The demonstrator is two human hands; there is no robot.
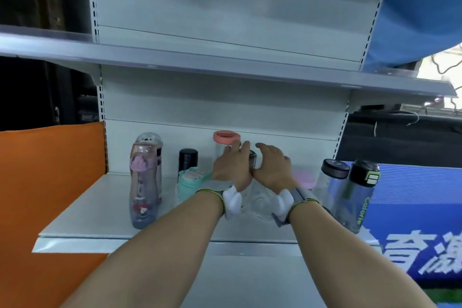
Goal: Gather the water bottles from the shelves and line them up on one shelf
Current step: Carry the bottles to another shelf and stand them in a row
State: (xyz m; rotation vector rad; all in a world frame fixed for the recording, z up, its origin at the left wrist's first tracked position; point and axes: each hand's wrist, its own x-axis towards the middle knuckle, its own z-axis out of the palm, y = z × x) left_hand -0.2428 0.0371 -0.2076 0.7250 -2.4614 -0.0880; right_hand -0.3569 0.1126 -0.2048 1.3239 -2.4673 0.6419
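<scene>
Hands meet on a clear bottle at the middle of the lower shelf: the left hand and right hand cup its dark cap from either side. Other bottles stand around it, a tall pink one at left and a green-capped one at right.

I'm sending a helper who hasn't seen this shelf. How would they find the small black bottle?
On the lower shelf, look left of the person's left hand. The black bottle stands at the back, behind the mint-green bottle. It alone is short, opaque and entirely black.
</scene>
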